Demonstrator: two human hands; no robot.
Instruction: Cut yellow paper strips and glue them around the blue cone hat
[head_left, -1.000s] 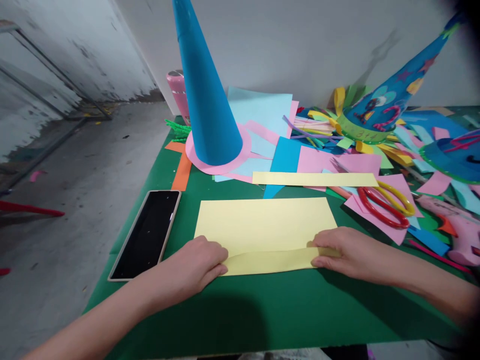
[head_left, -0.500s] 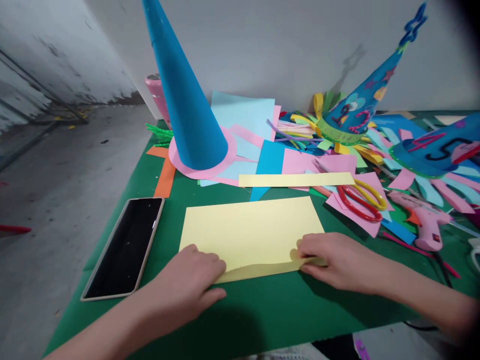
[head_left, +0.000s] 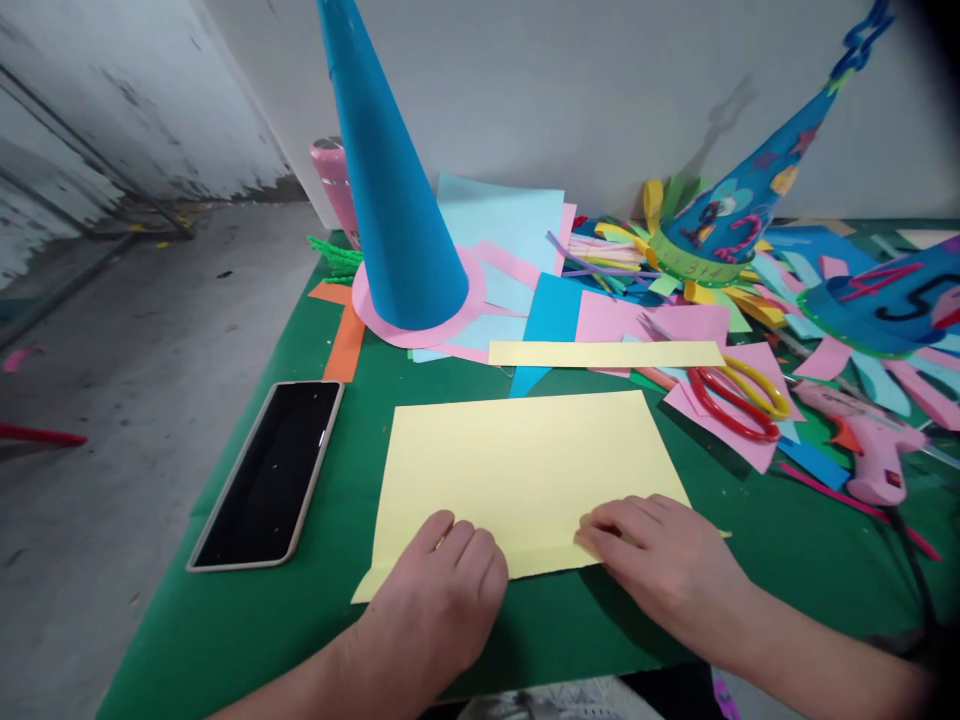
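Note:
A sheet of pale yellow paper (head_left: 517, 460) lies on the green table, a narrow strip along its near edge creased. My left hand (head_left: 450, 590) is closed, with curled fingers on that near edge left of the middle. Farther right, my right hand (head_left: 660, 560) is closed too, its fingertips pinching or pressing the same edge. Both hands hide parts of the creased strip, and a small flap shows at the sheet's lower left corner. Beyond the sheet lies a separate yellow paper strip (head_left: 607, 354).
A phone (head_left: 270, 475) lies at left. Behind stands a blue paper cone (head_left: 405, 220) on a pink ring. Decorated cone hats (head_left: 742, 210), scissors (head_left: 739, 400), a pink glue gun (head_left: 874, 440) and coloured paper scraps crowd the right. The table's green front edge is close to my forearms.
My left hand has slid right along the paper's near edge, uncovering the lower left corner. My right hand now has its fingers on top of the edge. The whole view has shifted slightly.

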